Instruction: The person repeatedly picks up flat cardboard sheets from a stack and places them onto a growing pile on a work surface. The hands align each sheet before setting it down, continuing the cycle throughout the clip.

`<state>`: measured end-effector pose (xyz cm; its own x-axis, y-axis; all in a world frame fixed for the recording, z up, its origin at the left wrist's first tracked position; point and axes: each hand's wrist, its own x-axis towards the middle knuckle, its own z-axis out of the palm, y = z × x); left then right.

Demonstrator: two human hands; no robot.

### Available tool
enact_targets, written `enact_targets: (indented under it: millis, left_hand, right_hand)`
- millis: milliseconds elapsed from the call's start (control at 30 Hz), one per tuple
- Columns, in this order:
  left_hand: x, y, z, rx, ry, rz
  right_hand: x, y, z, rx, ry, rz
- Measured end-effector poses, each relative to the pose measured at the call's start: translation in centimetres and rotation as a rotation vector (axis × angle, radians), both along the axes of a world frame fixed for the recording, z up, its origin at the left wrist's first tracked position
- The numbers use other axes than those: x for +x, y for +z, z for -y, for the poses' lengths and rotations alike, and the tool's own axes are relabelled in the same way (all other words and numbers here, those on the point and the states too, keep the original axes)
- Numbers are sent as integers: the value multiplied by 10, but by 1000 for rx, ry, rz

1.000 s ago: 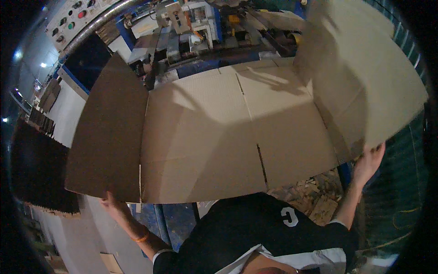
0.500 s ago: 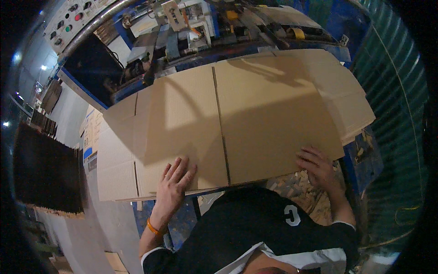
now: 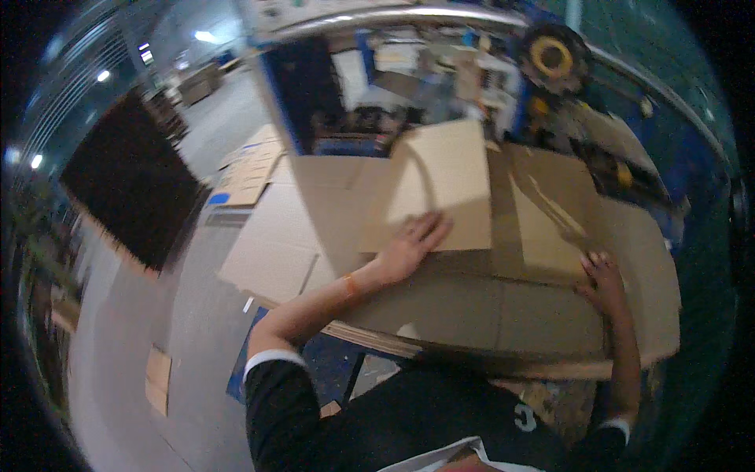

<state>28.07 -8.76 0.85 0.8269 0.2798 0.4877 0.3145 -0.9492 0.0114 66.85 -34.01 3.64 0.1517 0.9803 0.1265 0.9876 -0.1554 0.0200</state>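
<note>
A folded tan cardboard sheet lies over a stack of flat cardboard blanks, its far side reaching toward the machine. A dark slot parts its left panel from its right panel. My left hand rests on the near part of the left panel, fingers stretched out and open, with an orange band on the wrist. At the right panel's near corner, my right hand touches the edge, thumb apart from the slightly bent fingers. Motion blurs some of the fingertips.
Beyond the stack stands a blue machine with a black and yellow wheel and a metal rail. A tall dark stack stands on the floor at left, printed cardboard nearer. A loose cardboard piece lies on the floor.
The folded sheet has slid away from my body toward the machine, baring the stack beneath. Both hands have gone forward with it. The view has swung, bringing the wheel into sight.
</note>
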Motion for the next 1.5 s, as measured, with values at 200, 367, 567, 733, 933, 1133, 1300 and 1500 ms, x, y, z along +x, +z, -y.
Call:
enact_targets:
  millis: [200, 367, 567, 733, 933, 1133, 1300, 1500]
  left_hand:
    - [32, 4, -61, -48, 32, 94]
    - [77, -1, -106, 52, 231, 44]
    - [66, 8, -85, -188, 486, -93]
    - [-69, 5, -31, -572, 722, 257]
    - [-188, -36, 41, -416, 1409, 703]
    - [-161, -15, 37, -412, 1585, 445]
    - [-163, -8, 28, -426, 1472, 367]
    - [-183, 0, 27, -351, 1196, 568]
  right_hand:
    - [5, 8, -54, 45, -33, -23]
    - [18, -7, -97, 87, -169, 1]
    - [-15, -7, -89, 134, -79, -72]
    - [4, -20, 73, 403, -459, -363]
    - [80, -111, 216, 107, -1217, 164]
    - [80, -118, 198, 268, -1197, 166]
    - [34, -73, 146, 624, -969, 154]
    - [-19, -44, 110, 763, -792, 54]
